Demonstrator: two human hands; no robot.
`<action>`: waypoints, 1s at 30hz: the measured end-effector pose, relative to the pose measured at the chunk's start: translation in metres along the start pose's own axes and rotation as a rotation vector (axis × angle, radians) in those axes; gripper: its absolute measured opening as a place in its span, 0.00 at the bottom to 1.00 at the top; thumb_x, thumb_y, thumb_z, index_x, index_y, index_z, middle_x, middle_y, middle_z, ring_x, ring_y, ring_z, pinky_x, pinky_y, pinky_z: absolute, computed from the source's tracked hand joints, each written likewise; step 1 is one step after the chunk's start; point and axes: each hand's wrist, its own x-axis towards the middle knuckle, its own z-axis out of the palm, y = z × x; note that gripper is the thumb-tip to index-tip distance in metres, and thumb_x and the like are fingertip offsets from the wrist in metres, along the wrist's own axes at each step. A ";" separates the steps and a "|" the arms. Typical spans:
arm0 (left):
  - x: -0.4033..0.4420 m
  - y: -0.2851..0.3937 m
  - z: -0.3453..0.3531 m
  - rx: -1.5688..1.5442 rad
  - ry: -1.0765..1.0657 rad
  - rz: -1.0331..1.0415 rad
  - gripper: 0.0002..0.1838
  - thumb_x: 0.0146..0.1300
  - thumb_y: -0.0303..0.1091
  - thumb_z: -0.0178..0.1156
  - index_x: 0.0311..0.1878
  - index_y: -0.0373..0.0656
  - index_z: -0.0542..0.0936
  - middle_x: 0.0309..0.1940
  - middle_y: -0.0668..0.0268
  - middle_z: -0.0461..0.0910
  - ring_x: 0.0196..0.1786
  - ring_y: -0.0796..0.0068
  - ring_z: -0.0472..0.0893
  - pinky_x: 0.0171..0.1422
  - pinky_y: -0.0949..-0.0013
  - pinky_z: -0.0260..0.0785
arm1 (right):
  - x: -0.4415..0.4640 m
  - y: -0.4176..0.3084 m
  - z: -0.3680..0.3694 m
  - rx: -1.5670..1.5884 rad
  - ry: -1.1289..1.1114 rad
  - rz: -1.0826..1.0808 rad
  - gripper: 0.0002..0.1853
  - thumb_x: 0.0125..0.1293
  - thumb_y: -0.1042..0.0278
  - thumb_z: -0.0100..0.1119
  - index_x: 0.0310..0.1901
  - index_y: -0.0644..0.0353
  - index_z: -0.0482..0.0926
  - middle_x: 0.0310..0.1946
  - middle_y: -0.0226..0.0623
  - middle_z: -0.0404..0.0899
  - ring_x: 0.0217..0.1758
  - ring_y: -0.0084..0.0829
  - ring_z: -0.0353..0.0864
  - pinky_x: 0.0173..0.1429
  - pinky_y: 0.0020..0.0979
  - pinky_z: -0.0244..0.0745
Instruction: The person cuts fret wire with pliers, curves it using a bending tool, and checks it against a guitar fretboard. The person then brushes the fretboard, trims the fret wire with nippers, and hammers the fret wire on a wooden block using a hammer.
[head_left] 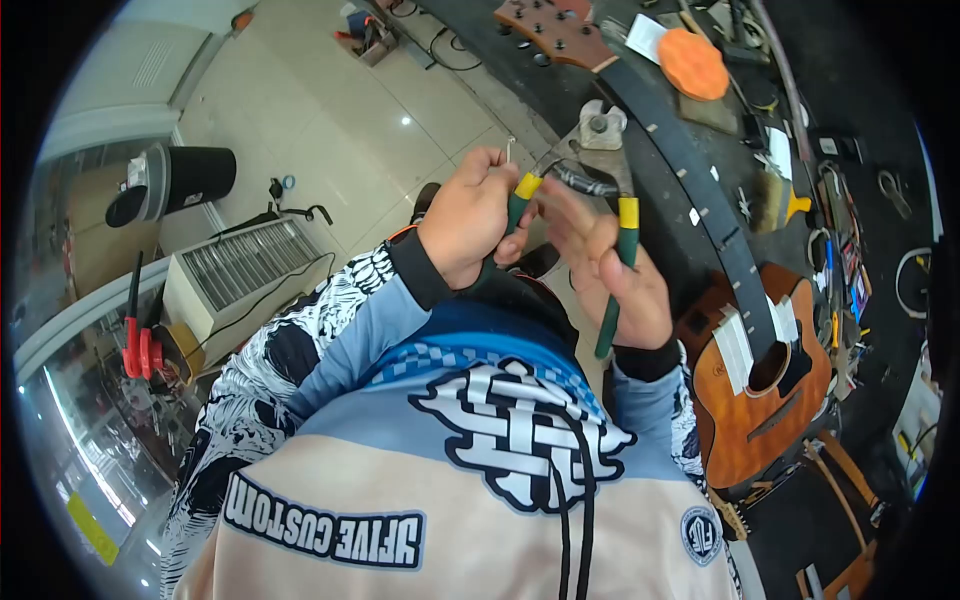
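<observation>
A pair of heavy pliers (601,128) with a bolted metal head and green handles banded in yellow is spread open in front of my body. My left hand (470,218) is closed around the left handle. A short, thin metal piece (511,150) sticks up by that thumb; its kind is too small to make out. My right hand (625,285) grips the right handle, with the thumb across it and the fingers partly blurred. Just beyond the pliers lies a guitar neck (690,180) with a dark fingerboard, joined to a brown guitar body (760,400).
On the dark workbench (870,190) are an orange sponge pad (692,64), a brush (775,203) and several scattered tools. To the left stand a black bin (195,180), a slatted metal unit (245,265) with a cable, and a red tool (142,350).
</observation>
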 end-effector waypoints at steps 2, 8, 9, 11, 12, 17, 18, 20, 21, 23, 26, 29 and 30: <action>0.029 -0.015 -0.028 0.037 0.019 0.002 0.08 0.76 0.35 0.39 0.53 0.47 0.63 0.27 0.61 0.72 0.12 0.78 0.62 0.16 0.74 0.53 | 0.015 0.030 -0.002 0.167 -0.070 0.128 0.10 0.60 0.68 0.64 0.40 0.59 0.73 0.59 0.43 0.71 0.65 0.34 0.70 0.71 0.38 0.60; 0.133 -0.062 -0.141 -0.009 0.063 -0.120 0.08 0.76 0.34 0.39 0.53 0.45 0.62 0.31 0.57 0.72 0.16 0.71 0.70 0.17 0.69 0.60 | 0.084 0.130 -0.003 -0.002 -0.029 0.416 0.14 0.48 0.78 0.58 0.38 0.57 0.72 0.48 0.37 0.74 0.59 0.33 0.72 0.71 0.37 0.59; 0.148 -0.070 -0.155 -0.015 0.070 -0.134 0.08 0.76 0.34 0.39 0.53 0.45 0.62 0.31 0.57 0.72 0.16 0.71 0.70 0.17 0.69 0.60 | 0.095 0.149 -0.007 -0.016 -0.008 0.445 0.15 0.46 0.79 0.56 0.38 0.58 0.72 0.48 0.37 0.74 0.59 0.33 0.73 0.71 0.37 0.59; 0.169 -0.079 -0.179 -0.077 0.155 -0.120 0.08 0.76 0.34 0.39 0.53 0.45 0.61 0.32 0.58 0.72 0.21 0.67 0.76 0.21 0.69 0.67 | 0.108 0.180 -0.010 -0.039 -0.002 0.471 0.15 0.45 0.79 0.54 0.37 0.58 0.71 0.47 0.36 0.73 0.65 0.37 0.69 0.73 0.37 0.54; 0.177 -0.084 -0.193 -0.034 0.162 -0.117 0.08 0.77 0.35 0.40 0.53 0.45 0.61 0.35 0.59 0.74 0.30 0.65 0.81 0.30 0.68 0.73 | 0.114 0.191 -0.010 -0.105 0.024 0.476 0.14 0.45 0.79 0.54 0.37 0.57 0.71 0.46 0.35 0.73 0.69 0.39 0.66 0.73 0.37 0.52; 0.215 -0.125 -0.282 0.220 0.187 0.001 0.09 0.78 0.38 0.43 0.55 0.47 0.63 0.39 0.60 0.77 0.45 0.66 0.84 0.46 0.67 0.76 | 0.097 0.248 -0.034 -0.061 0.171 0.408 0.20 0.39 0.84 0.49 0.39 0.56 0.66 0.71 0.52 0.57 0.70 0.42 0.63 0.75 0.43 0.47; 0.218 -0.131 -0.292 0.301 0.134 0.047 0.10 0.78 0.38 0.44 0.55 0.46 0.63 0.39 0.60 0.77 0.45 0.66 0.84 0.47 0.67 0.76 | 0.088 0.261 -0.045 -0.116 0.146 0.366 0.22 0.40 0.85 0.47 0.41 0.56 0.65 0.71 0.52 0.57 0.72 0.45 0.63 0.75 0.45 0.49; 0.225 -0.140 -0.298 0.390 0.069 0.118 0.10 0.78 0.38 0.44 0.55 0.45 0.63 0.39 0.61 0.77 0.45 0.66 0.84 0.48 0.67 0.77 | 0.076 0.276 -0.052 -0.202 0.242 0.386 0.22 0.41 0.86 0.45 0.41 0.56 0.64 0.71 0.52 0.58 0.72 0.45 0.64 0.75 0.45 0.51; 0.228 -0.142 -0.295 0.338 0.007 0.135 0.10 0.78 0.37 0.45 0.55 0.44 0.64 0.39 0.61 0.77 0.45 0.66 0.84 0.49 0.67 0.77 | 0.068 0.283 -0.055 -0.279 0.340 0.420 0.22 0.42 0.87 0.44 0.42 0.57 0.64 0.70 0.51 0.58 0.72 0.45 0.65 0.75 0.46 0.53; 0.247 -0.149 -0.293 0.296 -0.078 0.178 0.10 0.78 0.36 0.46 0.54 0.42 0.65 0.39 0.61 0.77 0.45 0.67 0.84 0.50 0.68 0.77 | 0.051 0.306 -0.076 -0.439 0.310 0.332 0.20 0.46 0.87 0.44 0.43 0.58 0.63 0.69 0.50 0.60 0.69 0.43 0.68 0.73 0.45 0.59; 0.267 -0.170 -0.289 0.275 -0.079 0.313 0.08 0.77 0.31 0.47 0.53 0.38 0.68 0.39 0.64 0.77 0.45 0.68 0.84 0.53 0.69 0.76 | 0.032 0.319 -0.076 -0.435 0.605 0.238 0.37 0.52 0.86 0.49 0.68 0.62 0.57 0.66 0.49 0.61 0.65 0.40 0.70 0.68 0.44 0.67; 0.262 -0.181 -0.277 0.408 -0.182 0.470 0.09 0.75 0.30 0.52 0.52 0.36 0.72 0.40 0.65 0.78 0.45 0.72 0.83 0.52 0.70 0.76 | 0.018 0.311 -0.058 -0.526 0.729 0.149 0.42 0.55 0.89 0.52 0.71 0.59 0.47 0.56 0.43 0.68 0.52 0.27 0.73 0.58 0.31 0.73; 0.257 -0.183 -0.276 0.411 -0.211 0.496 0.09 0.75 0.30 0.52 0.52 0.36 0.72 0.40 0.65 0.78 0.45 0.72 0.83 0.52 0.70 0.76 | 0.006 0.320 -0.056 -0.500 0.768 0.101 0.48 0.55 0.87 0.56 0.76 0.60 0.43 0.55 0.42 0.68 0.50 0.24 0.72 0.55 0.29 0.74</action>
